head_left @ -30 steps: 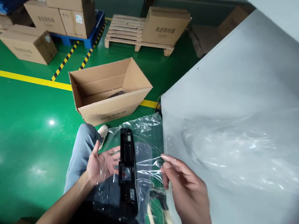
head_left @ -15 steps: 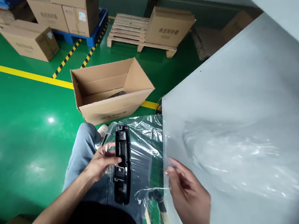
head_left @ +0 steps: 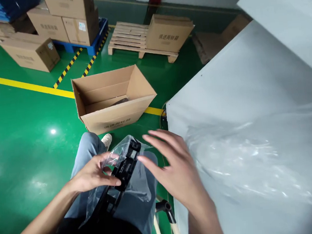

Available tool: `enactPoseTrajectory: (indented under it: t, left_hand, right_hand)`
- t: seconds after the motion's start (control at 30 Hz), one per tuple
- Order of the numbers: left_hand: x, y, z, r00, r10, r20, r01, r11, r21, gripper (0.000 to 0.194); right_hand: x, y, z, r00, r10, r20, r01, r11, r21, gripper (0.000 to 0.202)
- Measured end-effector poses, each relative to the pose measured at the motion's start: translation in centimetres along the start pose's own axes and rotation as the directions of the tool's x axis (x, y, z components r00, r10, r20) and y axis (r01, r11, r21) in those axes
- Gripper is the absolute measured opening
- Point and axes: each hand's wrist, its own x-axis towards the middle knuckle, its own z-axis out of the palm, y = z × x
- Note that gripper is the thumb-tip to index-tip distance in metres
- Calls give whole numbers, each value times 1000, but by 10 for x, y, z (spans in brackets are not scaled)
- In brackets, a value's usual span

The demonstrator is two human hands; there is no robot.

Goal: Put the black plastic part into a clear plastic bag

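Observation:
My left hand (head_left: 99, 173) grips a long black plastic part (head_left: 125, 170) near its middle, thumb on top. The part lies tilted over my lap, its far end pointing up and to the right. Clear plastic film (head_left: 140, 185), seemingly a bag, hangs around and under the part. My right hand (head_left: 173, 162) is beside the far end, fingers spread and slightly blurred; whether a fingertip touches the film I cannot tell. The near end of the part is partly hidden by film and dark clothing.
An open cardboard box (head_left: 117, 113) stands on the floor ahead, a dark item inside. To the right, a grey-white table (head_left: 224, 82) bears a heap of clear plastic bags (head_left: 252, 159). Beyond are a wooden pallet (head_left: 127, 37) and stacked cartons (head_left: 77, 29). A pipe frame (head_left: 165, 207) stands by my leg.
The black part has turned from nearly upright to a slant, its top shifting right. The film has gathered closer around it. My right hand has moved up and left, its fingers now spread.

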Motion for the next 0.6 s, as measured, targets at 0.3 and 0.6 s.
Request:
enactPoseTrajectory:
  t: [0.3, 0.6]
  left_hand:
    - [-10, 38, -10, 992, 46, 115, -94, 886, 454, 40]
    - [-18, 94, -19, 992, -8, 127, -94, 626, 774, 21]
  right_hand:
    - [52, -10, 3, 943, -290, 164, 262, 950, 171, 18]
    - [91, -4, -34, 900, -36, 435, -173, 886, 431, 27]
